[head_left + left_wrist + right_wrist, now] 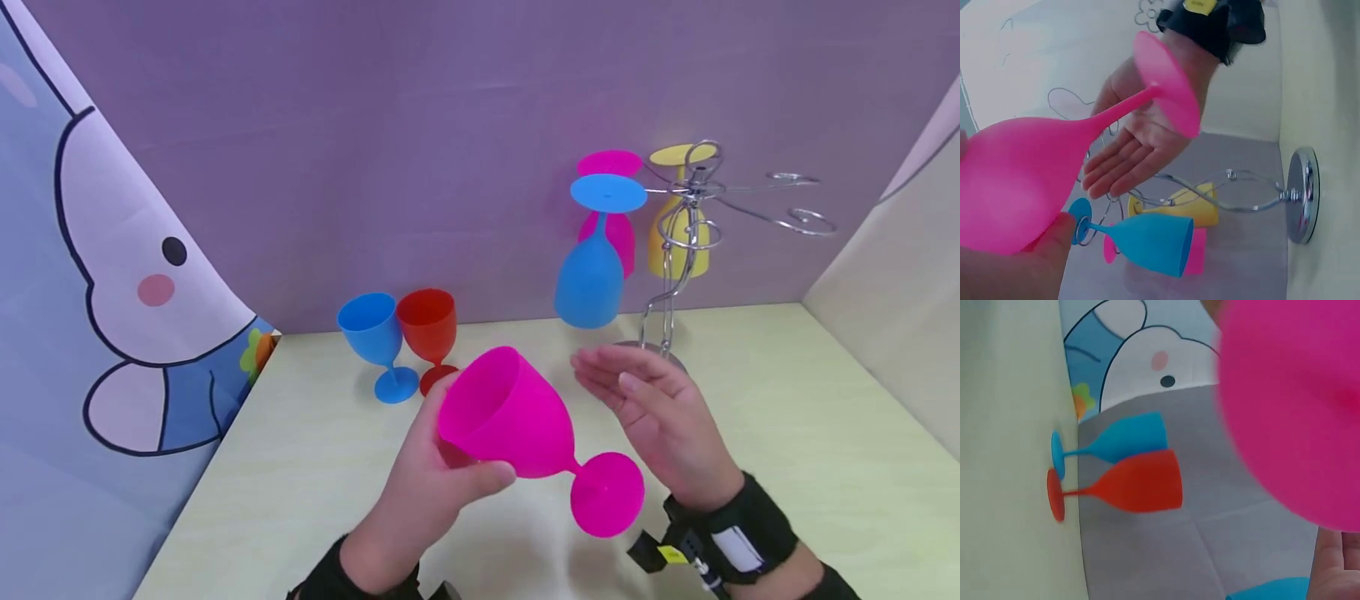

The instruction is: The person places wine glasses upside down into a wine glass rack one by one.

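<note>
1 pink goblet (517, 421) clamped in L fingers (487, 479), R fingers (611, 360) straight, +5 goblets (590, 283), 1 rack (693, 192) bkgd

Pink stemmed goblet (525, 425), tilted sideways, aloft in left grip (426, 485)

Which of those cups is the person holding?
The tilted pink cup, in the left hand. The hanging pink cup, hanging blue cup and yellow cup are on the rack; the standing blue cup and red cup are on the table.
</note>
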